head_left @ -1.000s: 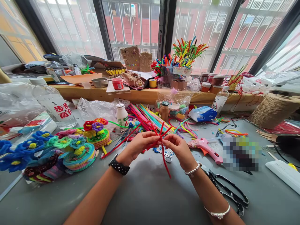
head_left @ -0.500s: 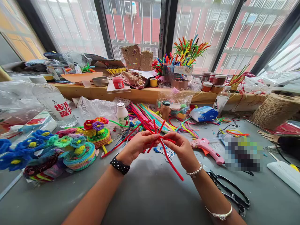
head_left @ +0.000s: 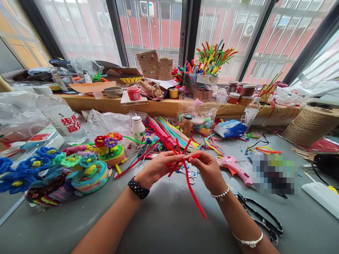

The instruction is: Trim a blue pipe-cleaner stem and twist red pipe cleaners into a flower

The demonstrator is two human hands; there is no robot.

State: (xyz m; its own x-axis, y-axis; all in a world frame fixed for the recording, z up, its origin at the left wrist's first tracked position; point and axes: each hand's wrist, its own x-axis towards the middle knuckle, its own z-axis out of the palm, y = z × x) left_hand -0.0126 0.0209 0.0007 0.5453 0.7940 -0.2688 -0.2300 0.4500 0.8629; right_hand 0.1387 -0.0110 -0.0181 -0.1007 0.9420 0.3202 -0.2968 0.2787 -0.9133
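Note:
My left hand (head_left: 158,166) and my right hand (head_left: 207,168) meet over the grey table (head_left: 164,225), both pinched on a bunch of red pipe cleaners (head_left: 191,188). Short red ends stick up between the fingertips and one long red stem hangs down toward me. A black dotted watch band sits on my left wrist, a pearl bracelet on the right. Small scissors (head_left: 188,175) lie on the table just beyond my hands.
Finished pipe-cleaner flowers (head_left: 87,165) are piled at the left. A pink glue gun (head_left: 234,167) and black scissors (head_left: 261,218) lie to the right. Loose coloured pipe cleaners (head_left: 169,132), a small bottle (head_left: 138,129), a water bottle (head_left: 59,118) and a twine spool (head_left: 308,125) stand behind.
Both hands have shifted slightly toward me while turning the red bunch. The long hanging stem has swung from pointing straight down to slanting down to the right.

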